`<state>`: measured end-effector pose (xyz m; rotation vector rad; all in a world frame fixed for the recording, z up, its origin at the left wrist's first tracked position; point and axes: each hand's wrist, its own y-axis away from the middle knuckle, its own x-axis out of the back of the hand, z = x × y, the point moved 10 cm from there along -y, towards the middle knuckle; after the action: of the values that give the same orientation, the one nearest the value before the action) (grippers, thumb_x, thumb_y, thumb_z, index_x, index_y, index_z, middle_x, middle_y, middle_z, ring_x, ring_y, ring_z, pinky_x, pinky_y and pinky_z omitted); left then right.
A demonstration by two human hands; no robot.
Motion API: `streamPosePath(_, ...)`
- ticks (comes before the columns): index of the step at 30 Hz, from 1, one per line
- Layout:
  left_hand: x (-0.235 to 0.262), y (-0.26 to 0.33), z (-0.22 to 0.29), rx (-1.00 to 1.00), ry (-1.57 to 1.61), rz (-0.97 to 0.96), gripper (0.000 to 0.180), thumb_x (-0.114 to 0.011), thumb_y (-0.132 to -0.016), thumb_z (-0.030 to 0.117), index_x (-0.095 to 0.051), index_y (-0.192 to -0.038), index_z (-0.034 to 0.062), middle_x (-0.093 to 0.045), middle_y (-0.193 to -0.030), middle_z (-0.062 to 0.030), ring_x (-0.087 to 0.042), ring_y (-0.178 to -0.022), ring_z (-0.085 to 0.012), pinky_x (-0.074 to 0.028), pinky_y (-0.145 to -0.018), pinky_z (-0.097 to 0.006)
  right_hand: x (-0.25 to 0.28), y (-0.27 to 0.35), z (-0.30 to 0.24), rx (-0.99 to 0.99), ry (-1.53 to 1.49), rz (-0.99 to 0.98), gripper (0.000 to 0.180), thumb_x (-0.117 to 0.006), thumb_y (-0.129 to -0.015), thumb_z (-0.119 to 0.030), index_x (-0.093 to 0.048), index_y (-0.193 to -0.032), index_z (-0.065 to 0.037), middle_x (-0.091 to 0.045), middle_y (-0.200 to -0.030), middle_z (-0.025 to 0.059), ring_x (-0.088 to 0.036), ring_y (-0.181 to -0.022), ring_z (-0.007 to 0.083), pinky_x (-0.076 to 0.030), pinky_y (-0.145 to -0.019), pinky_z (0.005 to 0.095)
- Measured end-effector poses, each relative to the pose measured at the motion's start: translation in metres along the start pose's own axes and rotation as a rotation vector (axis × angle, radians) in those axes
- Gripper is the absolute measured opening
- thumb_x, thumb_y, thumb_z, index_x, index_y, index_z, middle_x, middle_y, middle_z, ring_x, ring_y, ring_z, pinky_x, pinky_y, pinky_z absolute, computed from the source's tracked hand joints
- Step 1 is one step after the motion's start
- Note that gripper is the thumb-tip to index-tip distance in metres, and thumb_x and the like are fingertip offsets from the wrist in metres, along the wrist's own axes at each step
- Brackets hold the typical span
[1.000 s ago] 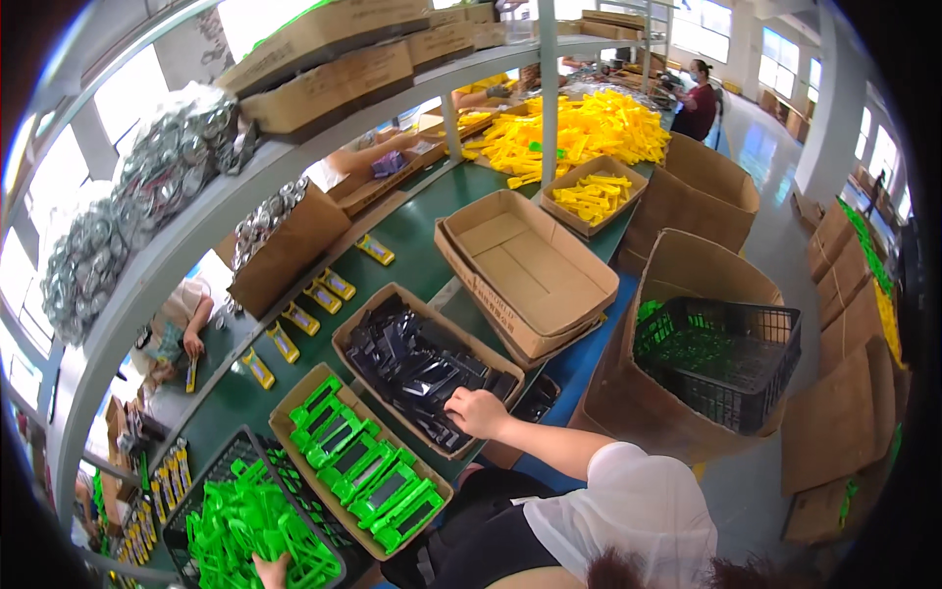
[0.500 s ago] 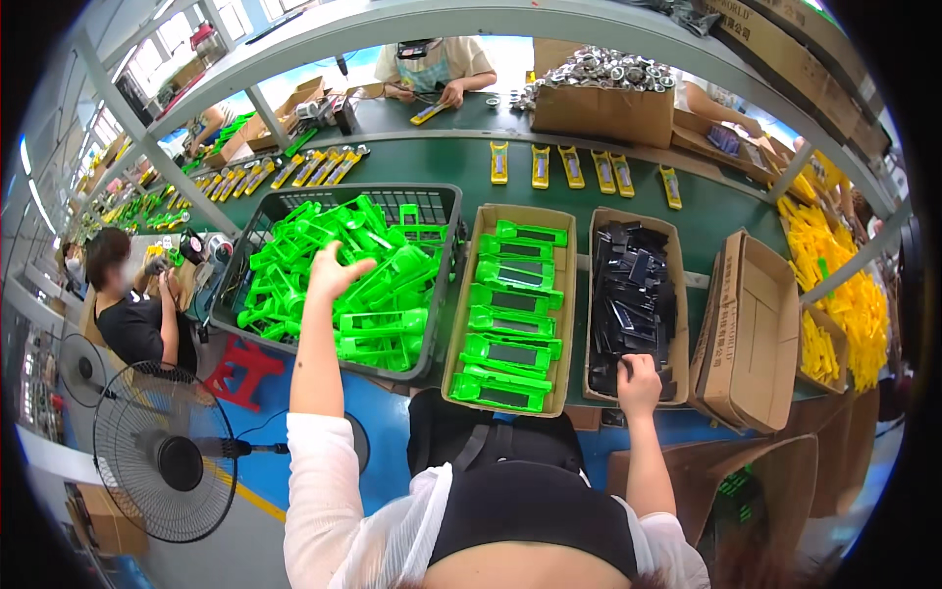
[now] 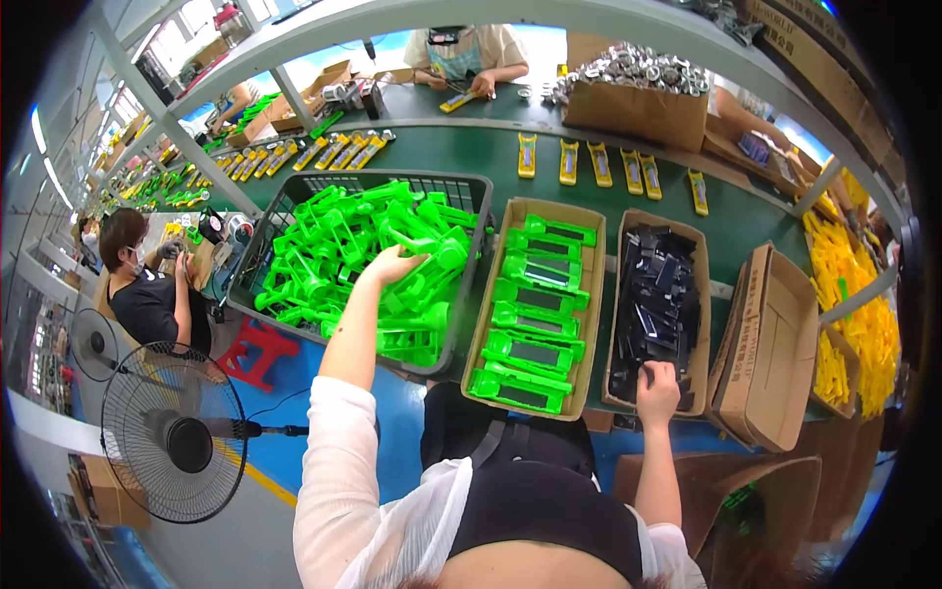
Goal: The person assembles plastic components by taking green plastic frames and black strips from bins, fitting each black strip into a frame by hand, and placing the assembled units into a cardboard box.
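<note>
Your left hand (image 3: 392, 265), thumb spread, reaches over green frames (image 3: 324, 236) in the crate (image 3: 461, 179), your right hand (image 3: 658, 388) curls at black plates (image 3: 657, 294) in their carton (image 3: 703, 324), neither grip clear, both supplies apparently placed for easy reach.

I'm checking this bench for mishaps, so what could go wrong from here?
The green parts lie heaped and jumbled under the left hand, so lifting one might drag others over the rim of the crate.
The black pieces overlap loosely at the right hand; two might come up together.
The cardboard tray between the hands seems to sit near the table's edge, where a bump could tip it.
</note>
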<state>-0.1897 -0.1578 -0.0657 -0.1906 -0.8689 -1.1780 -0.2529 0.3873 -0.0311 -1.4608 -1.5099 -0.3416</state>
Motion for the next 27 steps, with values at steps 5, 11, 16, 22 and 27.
streamPosePath(5, 0.015, 0.054, 0.038, -0.068, -0.379, 0.102, 0.064, -0.062, -0.074, 0.039, -0.049, -0.12, -0.0038, -0.05, -0.12, -0.0232, -0.049, -0.112, -0.0327, -0.04, -0.094, -0.036, -0.006, -0.004, 0.006, -0.07, -0.002, -0.053, 0.011, -0.062, -0.075, -0.01, -0.059, -0.085, -0.008, -0.057, -0.086, 0.0091, -0.058, -0.074, 0.0303, -0.045, -0.064, 0.0373)
streamPosePath(11, 0.05, 0.088, 0.092, -0.121, -0.528, 0.45, 0.044, -0.068, -0.073, 0.028, -0.056, -0.107, 0.0014, -0.057, -0.108, -0.0154, -0.053, -0.103, -0.0299, -0.044, -0.086, -0.037, -0.008, -0.002, 0.002, -0.04, 0.019, -0.098, 0.013, -0.06, -0.074, -0.009, -0.061, -0.087, -0.008, -0.059, -0.09, 0.0083, -0.059, -0.076, 0.0296, -0.046, -0.066, 0.0369)
streamPosePath(16, 0.026, 0.083, 0.107, -0.05, -0.657, 0.345, 0.035, -0.067, -0.074, 0.031, -0.061, -0.094, 0.004, -0.062, -0.094, -0.0141, -0.06, -0.088, -0.0299, -0.048, -0.075, -0.04, -0.008, 0.0, -0.001, 0.041, -0.016, -0.084, 0.013, -0.059, -0.076, -0.008, -0.062, -0.089, -0.007, -0.062, -0.088, 0.0088, -0.06, -0.079, 0.0286, -0.047, -0.068, 0.036)
streamPosePath(22, 0.009, 0.078, 0.057, 0.134, -0.807, 0.106, 0.037, -0.071, -0.065, 0.033, -0.063, -0.091, 0.0073, -0.064, -0.093, -0.0129, -0.061, -0.091, -0.0279, -0.049, -0.077, -0.039, 0.008, 0.008, 0.006, 0.006, -0.143, 0.054, 0.011, -0.063, -0.074, -0.007, -0.063, -0.085, -0.006, -0.062, -0.082, 0.009, -0.06, -0.075, 0.0285, -0.047, -0.065, 0.0341)
streamPosePath(27, -0.007, 0.098, 0.043, -0.085, -0.733, 0.078, 0.063, -0.069, -0.059, 0.007, -0.049, -0.119, 0.011, -0.049, -0.116, -0.0152, -0.053, -0.103, -0.032, -0.046, -0.085, -0.039, 0.025, 0.003, 0.016, -0.102, -0.173, 0.203, 0.026, -0.072, -0.067, -0.014, -0.049, -0.064, -0.002, -0.051, -0.066, 0.0122, -0.053, -0.063, 0.0303, -0.041, -0.056, 0.0361)
